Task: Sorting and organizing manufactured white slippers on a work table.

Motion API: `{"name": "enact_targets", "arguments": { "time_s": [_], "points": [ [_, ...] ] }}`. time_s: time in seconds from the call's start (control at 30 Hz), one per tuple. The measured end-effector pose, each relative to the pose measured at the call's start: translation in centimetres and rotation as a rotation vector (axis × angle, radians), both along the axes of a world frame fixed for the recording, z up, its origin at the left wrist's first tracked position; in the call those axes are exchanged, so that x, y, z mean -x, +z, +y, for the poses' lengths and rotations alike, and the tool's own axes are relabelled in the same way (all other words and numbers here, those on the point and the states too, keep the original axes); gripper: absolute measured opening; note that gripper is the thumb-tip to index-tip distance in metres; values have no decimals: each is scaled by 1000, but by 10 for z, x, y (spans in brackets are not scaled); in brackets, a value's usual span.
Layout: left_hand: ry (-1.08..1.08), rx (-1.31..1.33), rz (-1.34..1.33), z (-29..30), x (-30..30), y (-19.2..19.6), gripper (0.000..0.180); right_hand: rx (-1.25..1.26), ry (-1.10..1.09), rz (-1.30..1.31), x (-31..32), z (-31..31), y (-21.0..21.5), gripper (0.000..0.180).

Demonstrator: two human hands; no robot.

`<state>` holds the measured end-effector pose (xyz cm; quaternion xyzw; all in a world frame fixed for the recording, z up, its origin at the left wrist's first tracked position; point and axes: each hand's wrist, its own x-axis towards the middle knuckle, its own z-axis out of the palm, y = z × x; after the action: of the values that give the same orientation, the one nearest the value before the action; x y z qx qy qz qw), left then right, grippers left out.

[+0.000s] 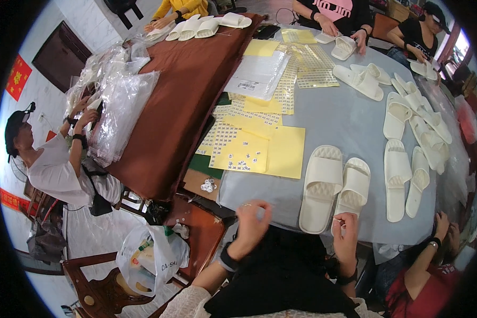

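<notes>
Slippers (335, 186), a cream pair, are laid side by side at the near edge of the grey-covered table (328, 119), just beyond both hands. The right hand (346, 229) is held against the heel end of the nearer slipper, fingers curled; whether something small is pinched cannot be told. The left hand (250, 216) is raised near the table edge, fingers bent together, with nothing clearly held. Yellow sticker sheets (259, 151) are spread to the left of the pair, several partly stripped. More cream slippers (408, 153) are lined up to the right, so a good share appears handled already, while this pair seems to be in hand. Clear bags (116, 106) are piled on the brown table (180, 90) beyond.
</notes>
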<state>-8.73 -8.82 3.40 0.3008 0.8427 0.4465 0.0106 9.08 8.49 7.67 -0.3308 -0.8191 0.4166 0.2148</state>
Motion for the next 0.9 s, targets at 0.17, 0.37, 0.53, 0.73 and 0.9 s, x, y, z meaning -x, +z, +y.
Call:
{"name": "enact_targets", "arguments": {
  "time_s": [0.17,0.37,0.53,0.73,0.9],
  "points": [
    [435,-11,-38,-61,57,-18,12,-50,-5,1,-6,10,-11,9],
    [658,127,-4,-85,82,-34,24,-60,28,34,2,9,-11,7],
    [698,227,18,-87,95,-45,28,-81,54,35,3,6,-12,7],
    [747,344,-120,-86,105,-40,29,-113,46,71,1,7,-17,4],
    [729,138,-204,-99,109,-49,34,649,197,267,-14,20,-2,9]
  ]
}}
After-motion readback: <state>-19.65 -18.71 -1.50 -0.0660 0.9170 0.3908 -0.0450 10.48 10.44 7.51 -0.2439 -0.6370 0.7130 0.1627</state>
